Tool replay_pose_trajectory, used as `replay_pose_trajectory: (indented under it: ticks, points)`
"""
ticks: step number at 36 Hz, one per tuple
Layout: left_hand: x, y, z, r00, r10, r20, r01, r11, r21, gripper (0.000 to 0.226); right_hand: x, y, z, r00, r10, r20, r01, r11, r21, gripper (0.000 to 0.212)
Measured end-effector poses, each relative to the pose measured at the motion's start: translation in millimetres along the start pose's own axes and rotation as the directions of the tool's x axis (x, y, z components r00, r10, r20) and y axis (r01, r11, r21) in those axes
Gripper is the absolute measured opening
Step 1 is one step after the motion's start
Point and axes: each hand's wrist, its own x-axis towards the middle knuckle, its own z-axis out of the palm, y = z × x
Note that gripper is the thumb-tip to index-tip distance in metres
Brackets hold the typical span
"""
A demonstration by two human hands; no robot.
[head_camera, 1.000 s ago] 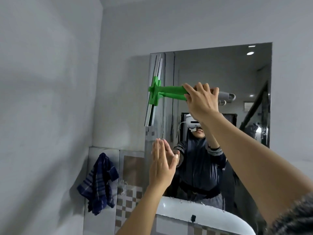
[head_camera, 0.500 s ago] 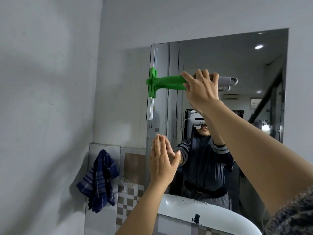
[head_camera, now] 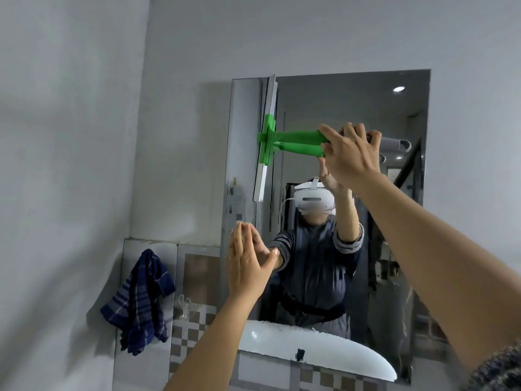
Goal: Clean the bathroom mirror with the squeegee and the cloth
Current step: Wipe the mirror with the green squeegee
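The rectangular mirror (head_camera: 352, 108) hangs on the grey wall ahead. My right hand (head_camera: 351, 156) grips the handle of a green squeegee (head_camera: 293, 142) held sideways. Its pale upright blade (head_camera: 266, 136) lies against the glass, a little in from the mirror's left edge and near the top. My left hand (head_camera: 245, 266) is flat, fingers together, pressed on the lower left part of the mirror and holding nothing. A dark blue striped cloth (head_camera: 138, 303) hangs on the tiled wall at the lower left.
A white washbasin (head_camera: 318, 354) juts out below the mirror. Checked tiles (head_camera: 194, 334) cover the wall beside it. A bare grey side wall (head_camera: 64, 165) stands close on the left. The mirror shows my reflection, in a headset.
The squeegee blade has slid right, from the mirror's left edge to a little way onto the glass. My left hand stays flat on the mirror. The view has tilted.
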Motion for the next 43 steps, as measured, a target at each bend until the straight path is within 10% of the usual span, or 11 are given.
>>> replay_pose_trajectory:
  ticks: [43]
  points:
    - [4,13,1,0.992,-0.103,0.068,0.114,0.979,-0.168,0.091,-79,118,-104,0.903,0.426,0.060,-0.391,0.872,-0.296,0.027]
